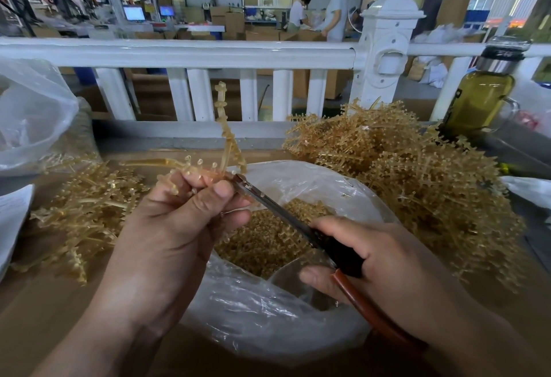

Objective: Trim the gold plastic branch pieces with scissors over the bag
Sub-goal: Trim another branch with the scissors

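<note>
We see the left hand (173,227) pinching a gold plastic branch piece (229,141) between thumb and curled fingers, its stem rising upright. The right hand (375,254) grips the dark and reddish-brown handles of the scissors (268,202), whose blade tips meet the branch just beside the left fingertips. Both hands work above the open clear bag (262,317), which holds small gold trimmed pieces (268,245). A low heap of branches (86,212) lies left of the bag and a taller heap (432,186) right. Behind stand a white railing (179,54) and a lidded glass bottle (480,96).
</note>
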The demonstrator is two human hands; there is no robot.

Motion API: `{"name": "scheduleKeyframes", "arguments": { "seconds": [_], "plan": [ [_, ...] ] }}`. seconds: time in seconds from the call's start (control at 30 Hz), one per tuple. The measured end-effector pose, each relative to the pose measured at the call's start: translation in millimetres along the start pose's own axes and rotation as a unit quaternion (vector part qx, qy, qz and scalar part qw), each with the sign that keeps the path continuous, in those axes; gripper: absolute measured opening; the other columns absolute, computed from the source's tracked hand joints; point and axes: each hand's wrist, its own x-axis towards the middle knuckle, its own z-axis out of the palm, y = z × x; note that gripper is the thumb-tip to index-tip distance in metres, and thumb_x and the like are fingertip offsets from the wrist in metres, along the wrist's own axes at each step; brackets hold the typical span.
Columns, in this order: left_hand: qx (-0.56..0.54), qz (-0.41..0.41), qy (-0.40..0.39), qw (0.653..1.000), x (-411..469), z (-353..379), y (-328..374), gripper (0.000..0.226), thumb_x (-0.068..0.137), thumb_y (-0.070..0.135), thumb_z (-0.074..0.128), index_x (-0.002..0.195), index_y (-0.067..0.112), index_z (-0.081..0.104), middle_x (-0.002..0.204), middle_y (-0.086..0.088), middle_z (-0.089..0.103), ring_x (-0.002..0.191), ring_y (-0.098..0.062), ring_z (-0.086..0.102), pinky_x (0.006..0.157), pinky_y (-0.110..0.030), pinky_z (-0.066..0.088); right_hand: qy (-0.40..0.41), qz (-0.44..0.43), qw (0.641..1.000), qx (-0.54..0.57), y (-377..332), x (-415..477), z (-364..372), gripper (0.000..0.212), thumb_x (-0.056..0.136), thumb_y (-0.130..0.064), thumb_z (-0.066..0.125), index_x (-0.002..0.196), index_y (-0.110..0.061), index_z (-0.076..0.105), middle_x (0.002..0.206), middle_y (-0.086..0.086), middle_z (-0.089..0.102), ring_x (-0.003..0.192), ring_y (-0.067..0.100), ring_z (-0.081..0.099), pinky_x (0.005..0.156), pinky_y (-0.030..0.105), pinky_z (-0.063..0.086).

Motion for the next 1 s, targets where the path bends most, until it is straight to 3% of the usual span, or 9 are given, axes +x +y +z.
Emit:
{"name": "scheduleKeyframes", "arguments": {
  "seconds": [0.23,0.4,1.0],
  "plan": [
    [-0.001,0.005,0.005,1.000,1,1,-2,0.037,0.055,0.042,0.097,0.075,0.029,0.069,0.093,-0.006,0.076,0.080,-0.020,0.077,0.067,-0.027,0.061,-0.001,-0.006,1.000,0.010,1,0,-2,0.046,0.081,-0.072,0.055,0.108,-0.035,0.060,0.080,-0.017,0.061,0.062,-0.002,0.058,0.050,0.011,0.037],
    [0.046,0.008,-0.045,0.998,1,5,0,0.007,0.074,0.044,0.079,0.079,0.039,0.076,0.090,0.006,0.078,0.082,-0.011,0.076,0.069,-0.025,0.059,0.000,-0.008,1.000,0.011,2,1,-2,0.043,0.084,-0.068,0.059,0.105,-0.030,0.062,0.077,-0.016,0.060,0.059,-0.002,0.058,0.049,0.010,0.035],
    [0.045,0.000,-0.026,0.999,-2,11,7,0.010,0.075,0.033,0.069,0.070,0.037,0.076,0.077,0.011,0.074,0.075,-0.007,0.073,0.067,-0.022,0.058,0.012,-0.010,1.000,-0.019,-1,1,-1,0.039,0.086,-0.062,0.060,0.092,-0.024,0.061,0.066,-0.007,0.055,0.058,0.008,0.055,0.048,0.018,0.034]
  ]
}}
